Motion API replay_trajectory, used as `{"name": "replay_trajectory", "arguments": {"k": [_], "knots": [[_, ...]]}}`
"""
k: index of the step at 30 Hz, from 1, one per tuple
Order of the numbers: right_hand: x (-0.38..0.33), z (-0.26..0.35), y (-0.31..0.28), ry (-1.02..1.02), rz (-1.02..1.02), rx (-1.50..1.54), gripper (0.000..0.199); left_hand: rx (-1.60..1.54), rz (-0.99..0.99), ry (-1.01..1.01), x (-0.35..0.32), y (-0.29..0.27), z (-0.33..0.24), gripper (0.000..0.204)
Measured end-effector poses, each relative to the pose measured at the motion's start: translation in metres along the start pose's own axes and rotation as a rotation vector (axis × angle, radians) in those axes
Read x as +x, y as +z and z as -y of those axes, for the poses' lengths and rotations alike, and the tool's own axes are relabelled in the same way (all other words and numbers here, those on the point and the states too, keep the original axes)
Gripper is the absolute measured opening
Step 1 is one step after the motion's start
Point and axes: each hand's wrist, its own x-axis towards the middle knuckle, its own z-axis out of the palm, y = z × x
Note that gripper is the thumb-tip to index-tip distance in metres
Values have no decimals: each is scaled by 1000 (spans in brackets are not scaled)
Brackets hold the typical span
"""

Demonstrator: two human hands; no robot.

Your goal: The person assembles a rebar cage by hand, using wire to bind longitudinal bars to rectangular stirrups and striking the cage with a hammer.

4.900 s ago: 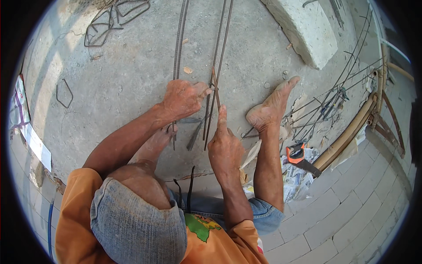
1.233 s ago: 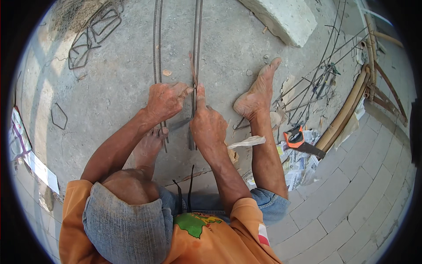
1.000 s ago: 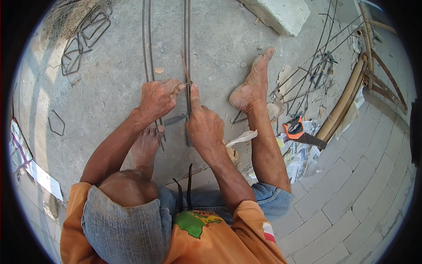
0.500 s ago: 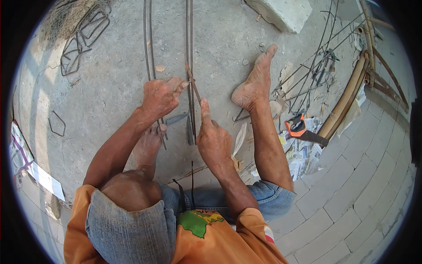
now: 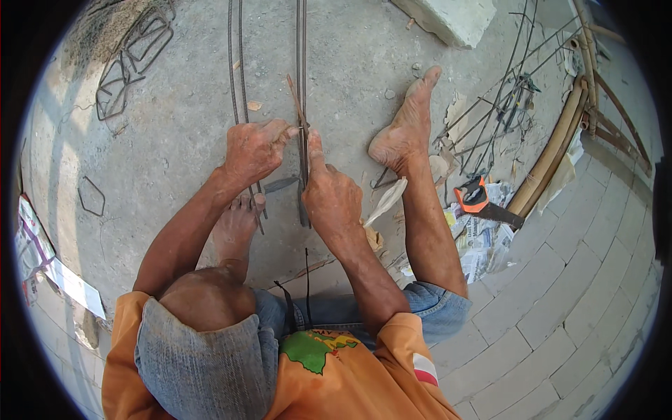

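Note:
Two pairs of long steel bars lie on the concrete floor, one pair on the left [image 5: 235, 77] and one on the right [image 5: 301, 63]. My left hand [image 5: 253, 150] pinches a thin brown rod [image 5: 295, 98] where it crosses the right pair. My right hand [image 5: 330, 196] is closed over the right pair just below that spot, with one finger stretched up along the bars. Their lower ends stick out under my right hand. My bare left foot [image 5: 234, 224] rests on the left pair.
My right foot [image 5: 407, 129] is planted to the right of the bars. An orange-handled saw [image 5: 481, 199] lies on newspapers [image 5: 483, 241]. Bent steel stirrups [image 5: 129, 59] lie top left, a concrete block [image 5: 451, 17] sits at the top, and poles with wire [image 5: 553, 143] lie on the right.
My right hand has slid up the right pair of bars until it almost meets my left hand. The thin rod now tilts up to the left. My left hand keeps its pinch.

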Motion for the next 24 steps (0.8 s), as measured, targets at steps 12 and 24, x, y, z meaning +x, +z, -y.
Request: {"name": "replay_trajectory", "arguments": {"k": [12, 24], "knots": [[-25, -4, -16, 114, 89, 30, 70, 54, 39, 9, -3, 2, 5, 18], [-32, -61, 30, 324, -70, 131, 53, -124, 82, -73, 1, -11, 3, 34]]}}
